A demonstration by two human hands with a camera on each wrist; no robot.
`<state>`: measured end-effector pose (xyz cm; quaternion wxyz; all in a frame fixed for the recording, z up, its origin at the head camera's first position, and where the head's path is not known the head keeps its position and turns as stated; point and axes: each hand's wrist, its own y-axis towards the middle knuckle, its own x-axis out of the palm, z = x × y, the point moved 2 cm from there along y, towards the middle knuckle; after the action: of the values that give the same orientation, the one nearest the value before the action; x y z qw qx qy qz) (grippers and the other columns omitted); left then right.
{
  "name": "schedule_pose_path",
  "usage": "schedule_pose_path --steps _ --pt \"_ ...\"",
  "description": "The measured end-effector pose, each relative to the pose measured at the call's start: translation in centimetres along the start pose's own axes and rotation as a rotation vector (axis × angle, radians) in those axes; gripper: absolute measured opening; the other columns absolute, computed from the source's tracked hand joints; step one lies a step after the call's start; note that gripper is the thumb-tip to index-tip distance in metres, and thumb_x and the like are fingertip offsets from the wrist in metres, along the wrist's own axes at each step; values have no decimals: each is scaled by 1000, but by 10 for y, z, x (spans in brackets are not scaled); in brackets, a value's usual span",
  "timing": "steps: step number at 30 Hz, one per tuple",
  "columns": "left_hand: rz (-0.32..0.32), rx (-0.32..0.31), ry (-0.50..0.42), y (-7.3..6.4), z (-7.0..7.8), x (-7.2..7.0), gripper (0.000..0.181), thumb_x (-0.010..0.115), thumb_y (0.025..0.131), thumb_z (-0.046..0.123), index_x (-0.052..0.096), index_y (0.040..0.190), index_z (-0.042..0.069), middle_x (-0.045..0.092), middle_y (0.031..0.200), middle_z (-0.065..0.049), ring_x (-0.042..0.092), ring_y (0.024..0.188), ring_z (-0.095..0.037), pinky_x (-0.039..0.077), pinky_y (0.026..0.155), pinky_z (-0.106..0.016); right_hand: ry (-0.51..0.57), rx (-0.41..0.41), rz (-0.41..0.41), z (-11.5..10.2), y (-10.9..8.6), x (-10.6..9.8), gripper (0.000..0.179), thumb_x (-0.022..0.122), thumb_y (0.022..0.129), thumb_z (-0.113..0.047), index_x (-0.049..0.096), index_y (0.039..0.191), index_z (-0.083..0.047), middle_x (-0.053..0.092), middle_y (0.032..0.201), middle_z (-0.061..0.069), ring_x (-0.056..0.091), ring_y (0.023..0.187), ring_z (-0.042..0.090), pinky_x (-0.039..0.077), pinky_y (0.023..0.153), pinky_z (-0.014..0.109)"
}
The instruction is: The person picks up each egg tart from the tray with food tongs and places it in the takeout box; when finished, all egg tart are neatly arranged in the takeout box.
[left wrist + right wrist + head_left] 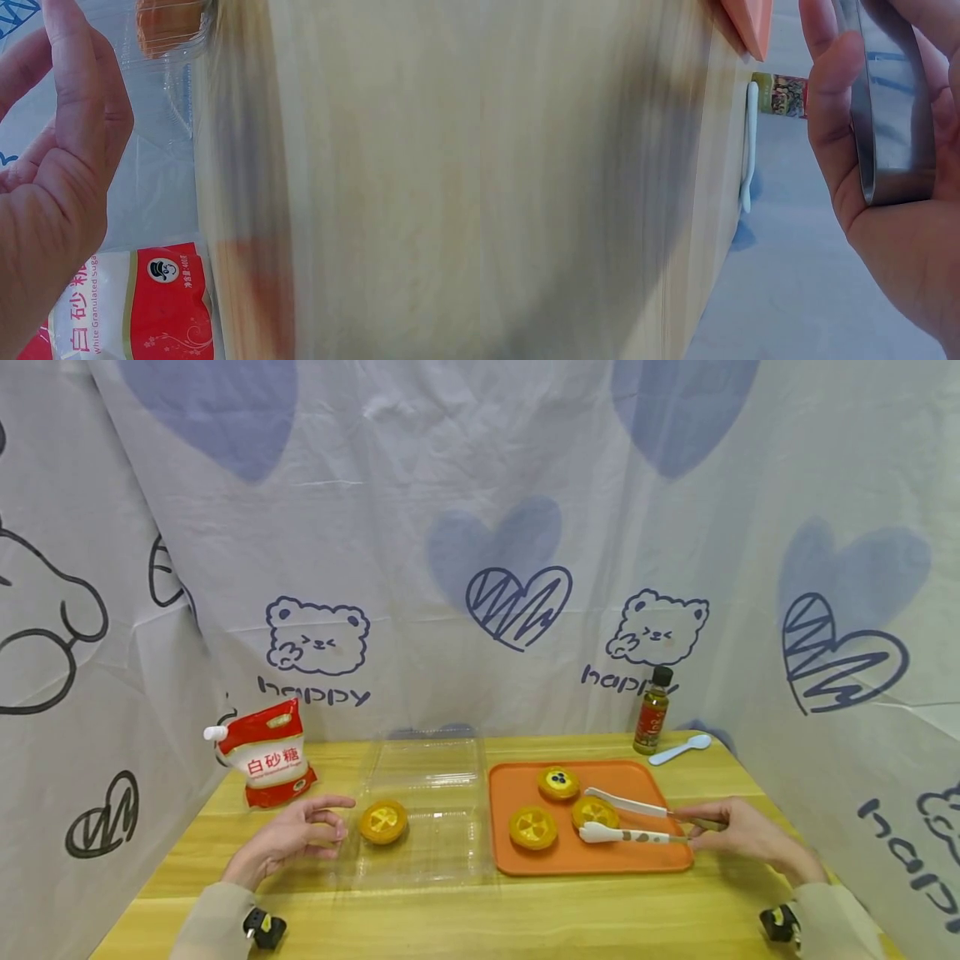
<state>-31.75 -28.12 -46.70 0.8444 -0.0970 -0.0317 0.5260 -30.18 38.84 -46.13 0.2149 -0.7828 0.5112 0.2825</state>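
My right hand (738, 835) grips metal-handled tongs (633, 837) with white tips. Their two arms stand apart on either side of a yellow egg tart (595, 811) on the orange tray (630, 858). Two more tarts share that tray: a fruit-topped one (533, 828) and one with dark berries (558, 782). The right wrist view shows the bent end of the tongs (900, 150) in my palm. My left hand (303, 829), fingers loosely bent and holding nothing, hovers beside a clear plastic box (450, 852). A single tart (383, 822) sits in the box's left part.
Behind my left hand stands a red and white sugar bag (273, 764) with a white spout. A small dark-capped bottle (651, 718) and a pale blue spoon (680, 750) are at the back right. Printed cloth (420, 677) hangs behind the wooden table (525, 918).
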Motion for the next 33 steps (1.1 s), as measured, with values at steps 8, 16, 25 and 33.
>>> schedule_pose_path --steps 8,16,25,33 --pt "3 5 2 -2 -2 0 69 67 89 4 31 146 -8 62 98 -4 65 82 -17 62 76 -34 7 -2 25 0 -1 2 51 76 84 -24 64 127 0 64 127 21 57 90 2 52 71 18" --pt "11 -3 -2 -3 -3 2 69 68 89 5 31 146 -8 62 96 -3 65 82 -17 61 75 -33 -26 36 95 -5 -3 3 49 76 84 -31 66 127 -9 68 119 14 56 85 8 47 63 20" --pt "0 7 7 -3 -2 -1 68 67 89 3 31 146 -8 62 99 -4 66 83 -17 62 76 -34 40 47 93 -24 9 8 56 74 86 -33 61 132 -4 60 133 21 61 116 30 57 83 24" --pt "-12 18 11 1 -1 0 68 66 89 1 29 146 -10 62 98 -5 65 82 -16 62 74 -33 12 12 97 -45 17 13 56 74 86 -36 62 131 -5 61 133 17 60 116 28 56 82 22"
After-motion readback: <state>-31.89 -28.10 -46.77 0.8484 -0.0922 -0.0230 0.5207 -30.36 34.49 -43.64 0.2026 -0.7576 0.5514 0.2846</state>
